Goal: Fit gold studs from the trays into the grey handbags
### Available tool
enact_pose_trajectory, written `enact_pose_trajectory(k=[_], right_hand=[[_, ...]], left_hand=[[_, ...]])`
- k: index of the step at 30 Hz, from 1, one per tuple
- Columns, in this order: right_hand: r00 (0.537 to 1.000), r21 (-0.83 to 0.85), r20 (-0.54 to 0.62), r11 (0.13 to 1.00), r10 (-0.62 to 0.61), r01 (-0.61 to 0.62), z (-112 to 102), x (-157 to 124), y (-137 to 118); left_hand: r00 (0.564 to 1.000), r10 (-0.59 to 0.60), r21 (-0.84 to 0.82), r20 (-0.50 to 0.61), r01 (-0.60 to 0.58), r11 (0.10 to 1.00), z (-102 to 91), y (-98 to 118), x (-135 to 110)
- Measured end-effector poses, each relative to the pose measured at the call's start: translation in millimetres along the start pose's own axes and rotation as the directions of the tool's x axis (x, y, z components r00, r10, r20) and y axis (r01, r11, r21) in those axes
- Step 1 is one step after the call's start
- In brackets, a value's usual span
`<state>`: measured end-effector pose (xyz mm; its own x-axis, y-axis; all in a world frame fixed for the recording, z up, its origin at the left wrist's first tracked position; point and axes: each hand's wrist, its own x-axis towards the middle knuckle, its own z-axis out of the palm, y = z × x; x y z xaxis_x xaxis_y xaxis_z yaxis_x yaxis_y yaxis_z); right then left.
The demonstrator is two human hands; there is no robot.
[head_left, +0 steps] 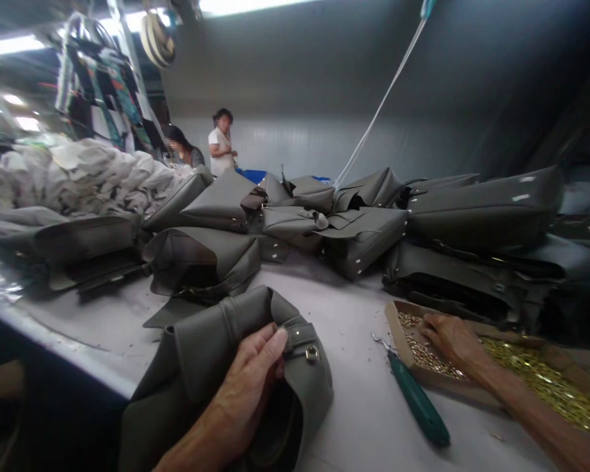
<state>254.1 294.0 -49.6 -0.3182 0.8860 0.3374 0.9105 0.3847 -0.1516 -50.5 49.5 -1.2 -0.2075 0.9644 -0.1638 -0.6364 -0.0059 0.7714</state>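
At the far left of the grey desk (354,314), a heap of pale cloth (93,174) rises behind flat grey-green bag pieces. Two people (201,147) stand beyond it, well away from me. Near the front edge, my left hand (255,380) grips a grey-green leather bag (216,367); my fingers (270,351) are clamped on its rim, just beside a strap tab carrying a small metal ring (312,354) and a rivet. The bag lies on its side, soft and folded, its dark opening facing me. Behind it, many more matching bags (324,223) are piled across the desk. To the right of my bag, a hooked tool with a green handle (415,396) lies flat on the desk, untouched. Farther right sits a shallow cardboard tray (396,328) filled with tiny brass-coloured metal pieces (545,380). My right hand (452,341) rests in the tray, fingers bent down onto the pieces; I cannot tell whether they hold any.
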Motion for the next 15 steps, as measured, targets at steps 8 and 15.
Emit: enact_pose_trajectory(k=[8,15], right_hand=[[0.987,0.477,0.022,0.869,-0.161,0.131,-66,-27,-113],[0.943,0.893,0.012,0.429,-0.333,0.140,-80,-54,-245]], left_hand=[[0.997,0.039,0.006,0.071,-0.040,0.999,0.9,5,7],[0.988,0.091,-0.060,0.124,-0.084,0.995,3.6,5,8]])
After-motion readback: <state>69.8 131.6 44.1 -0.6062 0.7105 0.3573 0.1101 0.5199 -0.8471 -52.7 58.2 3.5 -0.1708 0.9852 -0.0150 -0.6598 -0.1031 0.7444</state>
